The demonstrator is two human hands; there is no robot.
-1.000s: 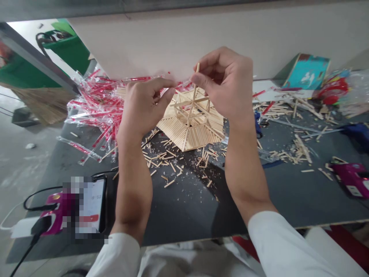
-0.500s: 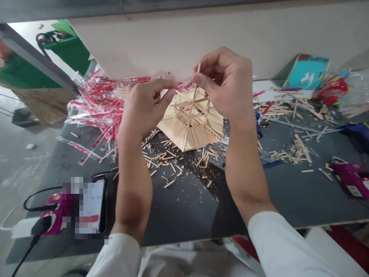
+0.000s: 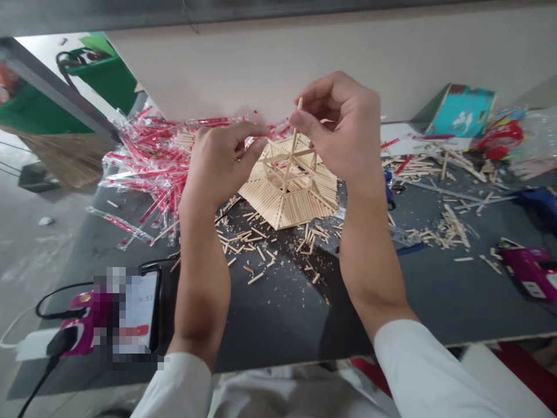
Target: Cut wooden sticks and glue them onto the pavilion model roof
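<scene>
Two bare hands work close together. The right hand (image 3: 343,130) pinches the top of a thin wooden stick (image 3: 295,136) between thumb and finger. The left hand (image 3: 221,159) curls at its 9 o'clock; I cannot tell if it holds anything. At 6 o'clock stands a many-sided stick model (image 3: 287,200), with loose sticks (image 3: 256,247) beyond. A shaky pinch could let the stick slip and break the frame.
</scene>
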